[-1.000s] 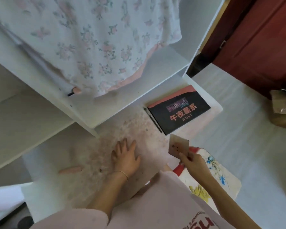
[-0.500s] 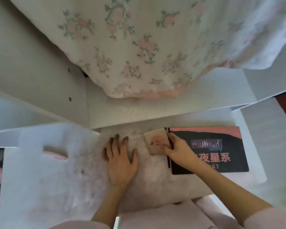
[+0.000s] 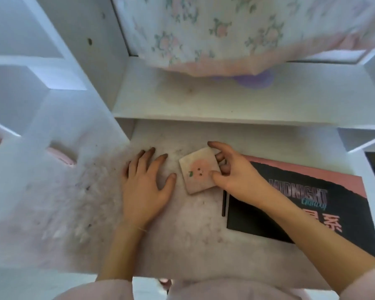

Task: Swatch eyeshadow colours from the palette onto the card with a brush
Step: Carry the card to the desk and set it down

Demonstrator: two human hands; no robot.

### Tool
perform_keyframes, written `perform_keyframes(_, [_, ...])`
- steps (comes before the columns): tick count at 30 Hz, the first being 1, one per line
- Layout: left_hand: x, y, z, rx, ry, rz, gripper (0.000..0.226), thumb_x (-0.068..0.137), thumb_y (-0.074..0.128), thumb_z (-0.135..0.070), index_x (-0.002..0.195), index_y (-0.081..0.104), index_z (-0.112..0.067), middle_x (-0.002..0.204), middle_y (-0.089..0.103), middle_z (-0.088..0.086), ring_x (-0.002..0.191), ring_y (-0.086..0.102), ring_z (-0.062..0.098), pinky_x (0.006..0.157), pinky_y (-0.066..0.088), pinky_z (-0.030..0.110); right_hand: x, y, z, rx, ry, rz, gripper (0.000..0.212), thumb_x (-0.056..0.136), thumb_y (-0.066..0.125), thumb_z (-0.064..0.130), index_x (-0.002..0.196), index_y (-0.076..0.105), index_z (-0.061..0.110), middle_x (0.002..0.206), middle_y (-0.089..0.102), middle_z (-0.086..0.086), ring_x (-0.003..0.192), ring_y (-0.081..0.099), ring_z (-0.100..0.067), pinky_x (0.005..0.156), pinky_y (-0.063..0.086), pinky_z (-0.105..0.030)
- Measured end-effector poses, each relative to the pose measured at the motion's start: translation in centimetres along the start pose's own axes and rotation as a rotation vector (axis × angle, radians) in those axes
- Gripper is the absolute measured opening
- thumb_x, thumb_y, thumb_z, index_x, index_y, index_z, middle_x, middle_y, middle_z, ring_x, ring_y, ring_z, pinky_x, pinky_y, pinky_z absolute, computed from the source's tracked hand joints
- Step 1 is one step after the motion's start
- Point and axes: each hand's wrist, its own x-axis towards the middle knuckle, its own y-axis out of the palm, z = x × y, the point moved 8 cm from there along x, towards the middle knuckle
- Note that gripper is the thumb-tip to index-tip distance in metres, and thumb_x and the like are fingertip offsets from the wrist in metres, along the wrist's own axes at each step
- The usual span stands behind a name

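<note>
A small square card (image 3: pixel 198 171) with a peach drawing lies flat on the stained white desk (image 3: pixel 193 234). My right hand (image 3: pixel 232 172) grips it, thumb on its face and fingers curled round its right edge. My left hand (image 3: pixel 146 182) rests flat on the desk just left of the card, fingers spread. The closed black and pink eyeshadow palette (image 3: pixel 325 204) lies to the right, partly under my right forearm. A thin dark brush handle (image 3: pixel 224 203) lies along the palette's left edge.
A low white shelf (image 3: pixel 204 98) runs behind the desk, and a floral cloth (image 3: pixel 236 29) hangs over it with a purple object (image 3: pixel 256 80) under its hem. White shelving (image 3: pixel 41 61) rises at the left. A pink item (image 3: pixel 60 155) sits in a desk cut-out.
My right hand brought the card from the air at the desk's edge down onto the desk beside the palette. The head turned to face the desk. My left hand stayed flat.
</note>
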Motion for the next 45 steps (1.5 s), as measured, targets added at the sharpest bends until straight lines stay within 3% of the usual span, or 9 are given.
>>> perform_keyframes(4, [0.0, -0.6, 0.4, -0.168, -0.050, -0.048, 0.050, 0.081, 0.046, -0.048, 0.125, 0.054, -0.023, 0.141, 0.042, 0.001, 0.132, 0.032, 0.020, 0.109, 0.016, 0.036, -1.4, -0.5, 0.1, 0.035, -0.103, -0.052, 0.036, 0.081, 0.059, 0.012, 0.099, 0.045, 0.039, 0.087, 0.054, 0.008, 0.063, 0.057, -0.001, 0.057, 0.046, -0.012])
perform_keyframes(9, [-3.3, -4.3, -1.3, -0.512, -0.020, -0.277, 0.031, 0.087, 0.057, -0.011, 0.118, 0.057, -0.007, 0.126, 0.053, 0.009, 0.120, 0.045, 0.022, 0.104, 0.027, 0.022, -4.5, -1.8, -0.5, 0.223, -0.119, -0.217, 0.024, 0.083, 0.057, 0.010, 0.086, 0.048, 0.032, 0.087, 0.057, -0.003, 0.088, 0.061, -0.021, 0.079, 0.054, -0.041])
perform_keyframes(12, [-5.1, -2.9, -3.3, -0.574, 0.044, -0.218, 0.036, 0.084, 0.062, -0.011, 0.119, 0.054, -0.016, 0.120, 0.051, -0.002, 0.115, 0.045, 0.012, 0.098, 0.026, 0.010, -5.0, -2.0, -2.4, 0.346, -0.016, -0.316, 0.022, 0.085, 0.054, 0.004, 0.086, 0.048, 0.026, 0.093, 0.056, -0.007, 0.089, 0.061, -0.023, 0.072, 0.057, -0.033])
perform_keyframes(17, [-8.2, 0.6, -6.7, -0.545, 0.146, -0.057, 0.061, 0.077, 0.069, -0.033, 0.127, 0.035, -0.038, 0.136, 0.040, -0.007, 0.125, 0.036, 0.008, 0.105, 0.028, 0.026, -6.5, -1.5, -2.9, 0.643, 0.027, -0.330, 0.018, 0.086, 0.055, 0.000, 0.091, 0.047, 0.016, 0.098, 0.054, -0.010, 0.089, 0.062, -0.022, 0.054, 0.054, -0.018])
perform_keyframes(22, [-7.1, 0.6, -6.9, -0.653, 0.123, -0.038, 0.057, 0.071, 0.070, -0.038, 0.117, 0.038, -0.050, 0.121, 0.045, -0.026, 0.111, 0.044, -0.013, 0.091, 0.035, 0.005, -6.6, -1.0, -2.7, 0.716, 0.035, -0.279, 0.023, 0.088, 0.053, 0.001, 0.109, 0.050, 0.009, 0.100, 0.058, -0.013, 0.084, 0.066, -0.021, 0.060, 0.056, -0.021])
perform_keyframes(26, [-6.1, 0.1, -6.1, -0.768, 0.092, -0.051, 0.054, 0.072, 0.074, -0.017, 0.108, 0.050, -0.047, 0.116, 0.053, -0.024, 0.108, 0.051, -0.008, 0.089, 0.042, 0.010, -6.5, -1.0, -2.7, 0.647, 0.008, -0.238, 0.017, 0.089, 0.054, 0.006, 0.104, 0.056, 0.014, 0.100, 0.062, -0.009, 0.081, 0.068, -0.014, 0.068, 0.057, -0.023])
perform_keyframes(33, [-4.7, -0.5, -6.2, -0.828, 0.119, 0.048, 0.053, 0.067, 0.076, -0.016, 0.110, 0.055, -0.037, 0.126, 0.047, -0.018, 0.111, 0.049, -0.010, 0.088, 0.043, 0.010, -6.0, -2.3, -2.3, 0.268, -0.094, -0.261, 0.023, 0.088, 0.057, 0.020, 0.111, 0.060, 0.022, 0.108, 0.059, 0.008, 0.094, 0.061, -0.006, 0.077, 0.054, -0.021])
perform_keyframes(37, [-4.0, -0.6, -5.4, -0.888, 0.068, 0.099, 0.050, 0.069, 0.074, -0.010, 0.113, 0.057, -0.029, 0.120, 0.059, -0.009, 0.109, 0.057, 0.002, 0.092, 0.046, 0.018, -5.8, -2.2, -1.7, 0.156, -0.154, -0.229, 0.035, 0.088, 0.057, 0.024, 0.122, 0.051, 0.030, 0.109, 0.055, 0.022, 0.097, 0.054, 0.009, 0.078, 0.045, -0.008])
perform_keyframes(45, [-3.5, -0.7, -2.7, -0.853, -0.044, 0.022, 0.025, 0.088, 0.055, -0.016, 0.110, 0.062, -0.026, 0.105, 0.062, -0.020, 0.095, 0.056, -0.012, 0.078, 0.044, 0.006, -5.5, 0.1, -0.3, 0.117, -0.235, -0.125, 0.056, 0.090, 0.053, 0.021, 0.137, 0.028, 0.037, 0.109, 0.050, 0.026, 0.096, 0.051, 0.012, 0.076, 0.040, 0.000])
